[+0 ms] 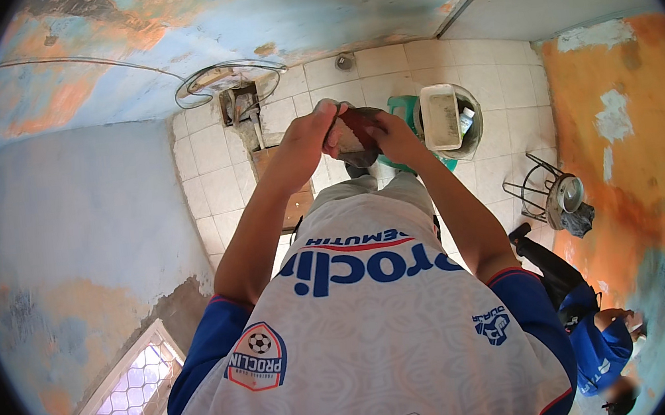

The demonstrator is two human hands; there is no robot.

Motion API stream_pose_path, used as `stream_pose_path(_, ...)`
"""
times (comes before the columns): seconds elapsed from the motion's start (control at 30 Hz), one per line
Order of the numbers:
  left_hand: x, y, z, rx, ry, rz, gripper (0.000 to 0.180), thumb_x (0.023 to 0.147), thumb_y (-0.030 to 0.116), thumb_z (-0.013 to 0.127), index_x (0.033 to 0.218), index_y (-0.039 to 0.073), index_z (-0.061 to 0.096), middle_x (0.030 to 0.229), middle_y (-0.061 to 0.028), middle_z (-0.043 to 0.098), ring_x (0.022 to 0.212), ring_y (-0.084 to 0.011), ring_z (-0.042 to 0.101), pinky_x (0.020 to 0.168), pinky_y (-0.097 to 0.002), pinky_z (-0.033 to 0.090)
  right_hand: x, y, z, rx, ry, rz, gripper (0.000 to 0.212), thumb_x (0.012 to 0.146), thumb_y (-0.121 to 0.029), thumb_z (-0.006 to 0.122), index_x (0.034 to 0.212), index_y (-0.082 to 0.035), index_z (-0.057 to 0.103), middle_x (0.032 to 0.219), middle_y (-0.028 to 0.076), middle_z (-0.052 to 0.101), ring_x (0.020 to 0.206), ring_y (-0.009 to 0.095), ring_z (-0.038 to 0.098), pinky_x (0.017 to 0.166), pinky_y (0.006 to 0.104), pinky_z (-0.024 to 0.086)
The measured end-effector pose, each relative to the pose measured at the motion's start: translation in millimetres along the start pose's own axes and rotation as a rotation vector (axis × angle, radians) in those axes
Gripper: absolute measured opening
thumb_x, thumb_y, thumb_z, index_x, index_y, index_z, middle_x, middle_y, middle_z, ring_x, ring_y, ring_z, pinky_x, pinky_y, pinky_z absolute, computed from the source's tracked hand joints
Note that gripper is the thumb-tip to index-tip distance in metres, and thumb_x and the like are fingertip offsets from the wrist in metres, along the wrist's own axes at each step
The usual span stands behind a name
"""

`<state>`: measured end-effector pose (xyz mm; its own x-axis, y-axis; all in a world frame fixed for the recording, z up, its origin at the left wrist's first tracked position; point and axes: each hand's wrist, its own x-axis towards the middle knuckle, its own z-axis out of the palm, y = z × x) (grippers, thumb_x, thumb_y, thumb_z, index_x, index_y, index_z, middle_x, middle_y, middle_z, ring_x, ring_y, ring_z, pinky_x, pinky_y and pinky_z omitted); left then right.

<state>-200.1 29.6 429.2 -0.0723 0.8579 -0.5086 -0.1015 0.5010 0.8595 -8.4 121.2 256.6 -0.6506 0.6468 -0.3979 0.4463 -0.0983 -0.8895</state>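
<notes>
Both arms reach forward, and my hands meet in front of my body at the upper middle of the head view. Between them is a reddish-brown and dark grey folded piece (358, 128) with a pale, dusty face; its exact kind is not clear. My left hand (311, 135) is closed on its left side, with the thumb near the top edge. My right hand (398, 138) grips the right side, its fingers bent over the dark edge. The hands hide part of the piece, which is held above the floor near my feet.
A cream rectangular tub (441, 118) sits on a round bucket (471, 144), next to a green plastic item (404, 108). A metal-legged stool (537, 192) stands by the orange wall (632, 171). Another person (597, 334) is at lower right. A coiled cable (202, 101) hangs at the far wall.
</notes>
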Motion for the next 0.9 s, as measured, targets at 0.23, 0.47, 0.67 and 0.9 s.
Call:
stream_pose_path(0.23, 28, -14, 18, -0.012, -0.036, -0.079, 0.07, 0.106, 0.055, 0.04, 0.134, -0.008, 0.053, 0.074, 0.0025, 0.046, 0.07, -0.0114, 0.046, 0.074, -0.0271, 0.043, -28, -11, -22, 0.096, 0.03, 0.127, 0.027, 0.099, -0.008, 0.054, 0.124, 0.0, 0.06, 0.121, 0.015, 0.068, 0.099, 0.024, 0.067, 0.082, 0.0342, 0.054)
stream_pose_path(0.47, 44, -14, 34, -0.102, -0.041, -0.12, 0.076, 0.103, 0.062, 0.04, 0.129, -0.008, 0.055, 0.074, 0.0031, 0.046, 0.07, -0.0112, 0.047, 0.074, -0.0279, 0.043, -43, 4, -48, 0.21, 0.067, 0.16, 0.022, 0.1, -0.007, 0.052, 0.121, -0.003, 0.058, 0.106, 0.007, 0.068, 0.076, 0.014, 0.062, 0.065, 0.0302, 0.052)
stream_pose_path(0.67, 53, -20, 43, -0.137, -0.099, -0.106, 0.08, 0.102, 0.064, 0.037, 0.131, -0.008, 0.054, 0.075, 0.0039, 0.045, 0.07, -0.0108, 0.047, 0.076, -0.0284, 0.045, -52, 18, -62, 0.414, 0.127, 0.169, 0.016, 0.102, -0.009, 0.052, 0.115, -0.004, 0.059, 0.081, 0.003, 0.061, 0.065, 0.009, 0.056, 0.054, 0.0259, 0.046)
stream_pose_path(0.9, 54, -17, 49, -0.137, -0.087, -0.08, 0.081, 0.102, 0.066, 0.034, 0.133, -0.006, 0.054, 0.076, 0.0044, 0.045, 0.071, -0.0108, 0.047, 0.078, -0.0286, 0.045, -56, 23, -61, 0.517, 0.19, 0.164, 0.016, 0.102, -0.01, 0.053, 0.116, -0.004, 0.058, 0.079, 0.002, 0.061, 0.063, 0.01, 0.057, 0.054, 0.025, 0.047)
